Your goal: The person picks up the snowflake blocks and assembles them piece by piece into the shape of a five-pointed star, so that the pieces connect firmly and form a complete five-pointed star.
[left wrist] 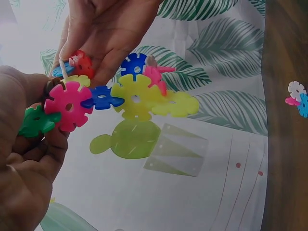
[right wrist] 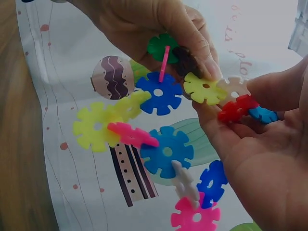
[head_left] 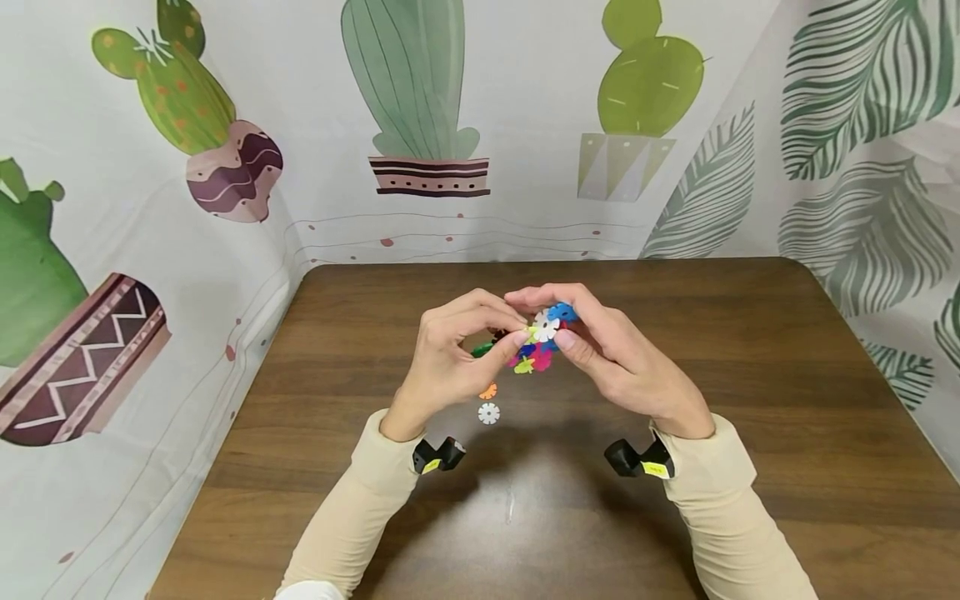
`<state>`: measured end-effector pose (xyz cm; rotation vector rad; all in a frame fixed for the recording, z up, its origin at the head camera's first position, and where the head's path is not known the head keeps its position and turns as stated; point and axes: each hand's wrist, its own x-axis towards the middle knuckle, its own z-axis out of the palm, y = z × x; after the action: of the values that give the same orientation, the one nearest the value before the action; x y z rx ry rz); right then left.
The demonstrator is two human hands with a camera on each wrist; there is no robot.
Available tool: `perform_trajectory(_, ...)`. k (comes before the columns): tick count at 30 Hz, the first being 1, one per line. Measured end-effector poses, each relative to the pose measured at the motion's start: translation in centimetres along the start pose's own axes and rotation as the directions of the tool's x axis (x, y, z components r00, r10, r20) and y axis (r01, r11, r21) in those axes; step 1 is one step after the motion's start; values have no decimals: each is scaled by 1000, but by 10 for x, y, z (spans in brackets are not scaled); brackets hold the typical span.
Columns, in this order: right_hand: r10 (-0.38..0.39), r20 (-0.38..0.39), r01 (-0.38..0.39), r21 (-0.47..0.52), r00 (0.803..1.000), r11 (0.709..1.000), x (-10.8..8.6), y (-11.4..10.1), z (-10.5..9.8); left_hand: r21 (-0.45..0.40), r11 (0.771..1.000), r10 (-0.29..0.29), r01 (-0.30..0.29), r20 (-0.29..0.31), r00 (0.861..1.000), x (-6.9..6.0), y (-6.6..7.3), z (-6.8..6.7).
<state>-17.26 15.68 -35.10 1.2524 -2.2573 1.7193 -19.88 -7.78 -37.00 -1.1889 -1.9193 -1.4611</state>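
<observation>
A cactus-and-leaf-print cloth (head_left: 315,125) hangs behind a dark brown wooden table (head_left: 750,358), over which a person's cream sleeves (head_left: 712,500) reach. The left hand (head_left: 457,350) curves inward, thumb and fingertips drawn together in a pinch on a yellow snowflake disc (right wrist: 196,92); the right hand (head_left: 615,358) bends opposite, its thumb pressed against a white snowflake disc (right wrist: 230,85), fingers behind. Raised above the tabletop between both hands is a branching chain of interlocked plastic discs (right wrist: 159,159), pink, green and blue among them. Below the left hand appear a second white disc (head_left: 482,414) and a partly hidden orange disc (head_left: 490,393).
</observation>
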Motion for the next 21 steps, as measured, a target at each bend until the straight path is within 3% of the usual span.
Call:
perform_trajectory(10, 31, 21, -28, -131, 999, 991, -1, 0, -9, -7, 1000, -22, 22, 26, 999, 0, 1, -1)
perform_trajectory(14, -53, -88, 36, -175, 995, 984, -4, -5, -15, -2, 999, -32, 32, 22, 999, 1, 3, -4)
perform_trajectory(18, -143, -295, 71, -241, 945, 968, -4, -9, -15, -7, 999, -45, 45, 23, 999, 1, 4, -7)
perform_trajectory(21, -191, -372, 72, -311, 908, 948, -3, -7, -13, -11, 999, -48, 49, 38, 998, 2, 5, -10)
